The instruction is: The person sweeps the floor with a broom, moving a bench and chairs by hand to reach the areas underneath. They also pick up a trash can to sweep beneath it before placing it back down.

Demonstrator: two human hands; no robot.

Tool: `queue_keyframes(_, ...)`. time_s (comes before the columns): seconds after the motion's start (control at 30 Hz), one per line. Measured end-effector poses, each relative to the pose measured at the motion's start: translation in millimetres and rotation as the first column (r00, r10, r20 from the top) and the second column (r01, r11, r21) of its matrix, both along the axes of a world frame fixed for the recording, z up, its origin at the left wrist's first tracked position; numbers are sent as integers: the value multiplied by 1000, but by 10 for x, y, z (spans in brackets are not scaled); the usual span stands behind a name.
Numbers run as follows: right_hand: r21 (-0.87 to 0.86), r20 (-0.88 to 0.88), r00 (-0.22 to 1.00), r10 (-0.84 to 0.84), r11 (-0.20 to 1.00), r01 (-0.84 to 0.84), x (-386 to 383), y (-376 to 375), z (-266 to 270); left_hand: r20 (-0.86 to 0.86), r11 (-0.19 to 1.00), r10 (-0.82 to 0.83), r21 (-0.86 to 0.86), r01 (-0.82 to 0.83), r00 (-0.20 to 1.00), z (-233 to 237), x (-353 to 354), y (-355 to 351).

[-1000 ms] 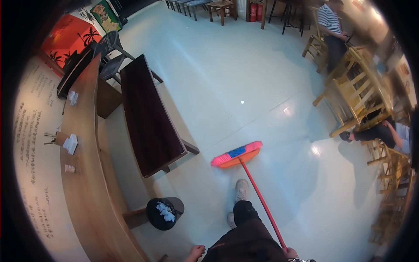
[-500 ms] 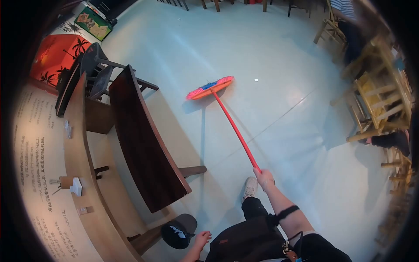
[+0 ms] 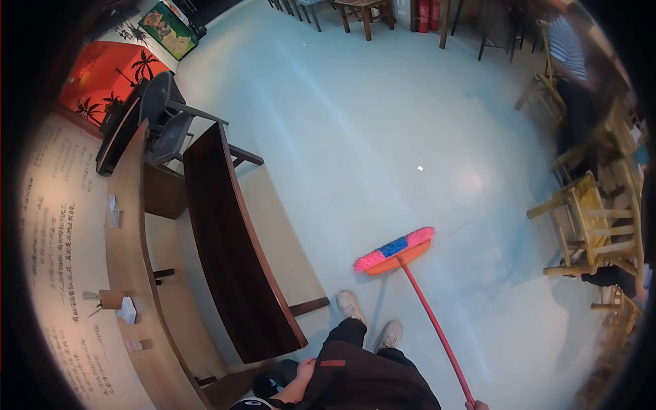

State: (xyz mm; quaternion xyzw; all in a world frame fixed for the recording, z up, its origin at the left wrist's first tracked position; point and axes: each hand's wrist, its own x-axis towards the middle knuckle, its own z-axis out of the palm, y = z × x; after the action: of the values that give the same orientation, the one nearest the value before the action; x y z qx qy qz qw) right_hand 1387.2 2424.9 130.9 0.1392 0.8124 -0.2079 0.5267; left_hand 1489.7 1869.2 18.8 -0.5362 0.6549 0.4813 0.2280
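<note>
My right hand (image 3: 476, 404) is on the red-handled, pink-bristled plastic broom (image 3: 396, 247), my left hand (image 3: 305, 369) by my hip; I cannot tell either's fingers. I'd keep the bristles flat on the pale floor (image 3: 342, 116).

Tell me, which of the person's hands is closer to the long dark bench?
Left. The left hand hangs just past the near end of the dark bench; the right hand is across the body, holding the red broom handle at the picture's bottom edge.
</note>
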Motion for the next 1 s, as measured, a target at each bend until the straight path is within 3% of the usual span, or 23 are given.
queue_keyframes(0.03, 6, -42, 998, 40, 999, -40, -180, -199, -6, -21, 999, 12, -41, -13, 1000, 134, -199, -92)
queue_keyframes(0.13, 65, -108, 985, 133, 990, -127, -875, -962, -229, 38, 996, -17, -86, 20, 999, -315, -258, -402)
queue_keyframes(0.2, 274, 10, 989, 145, 951, -142, -1347, -1477, -606, 94, 988, -104, -108, 114, 990, -338, -543, -560)
queue_keyframes(0.27, 262, -4, 986, 169, 951, -162, -1916, -2149, -831, 85, 981, -154, -104, 163, 984, -338, -921, -799)
queue_keyframes(0.33, 220, -56, 979, 195, 959, -178, -2535, -2864, -1161, 77, 999, -45, 22, 44, 996, -388, -1187, -1084)
queue_keyframes(0.37, 193, -62, 981, 184, 967, -169, -2878, -3248, -1409, 36, 999, -43, 33, 41, 998, -646, -1144, -1278)
queue_keyframes(0.4, 161, -170, 967, 189, 974, -162, -3247, -3718, -1504, 60, 999, -31, 44, 28, 998, -631, -1165, -1373)
queue_keyframes(0.43, 115, -139, 974, 178, 980, -162, -3680, -4207, -1631, -5, 998, 23, 66, -23, 1000, -610, -1175, -1445)
queue_keyframes(0.47, 59, -210, 963, 169, 985, -160, -4081, -4705, -1714, -71, 994, 72, 85, -66, 995, -514, -1299, -1550)
queue_keyframes(0.5, 44, -241, 958, 156, 988, -150, -4491, -5205, -1864, 21, 999, -18, 36, 17, 1000, -112, -1642, -1610)
queue_keyframes(0.6, -69, -314, 949, 31, 996, -55, -5467, -6488, -1430, -72, 985, 90, 152, -78, 993, -375, -1421, -1804)
queue_keyframes(0.63, -96, -355, 935, 15, 994, -53, -5572, -6652, -1457, -71, 992, 28, 128, -18, 997, -129, -1644, -1875)
queue_keyframes(0.73, -98, -341, 939, -40, 995, 6, -5152, -6278, -1477, 90, 991, -26, 130, 14, 996, -12, -1908, -2054)
queue_keyframes(0.87, -48, -297, 951, -83, 996, 72, -3949, -4560, -1468, -7, 980, -56, 189, 56, 998, -32, -2153, -2235)
queue_keyframes(0.93, 45, -235, 967, -99, 993, 112, -3550, -3953, -904, 15, 904, 252, 354, -241, 968, -130, -2327, -2326)
queue_keyframes(0.97, 166, -197, 980, 31, 986, 2, -3441, -3758, -667, 133, 892, 256, 348, -287, 957, -178, -2460, -2405)
queue_keyframes(1.0, 219, -187, 975, 119, 973, -76, -3350, -3624, -512, 130, 894, 258, 345, -287, 958, -128, -2630, -2471)
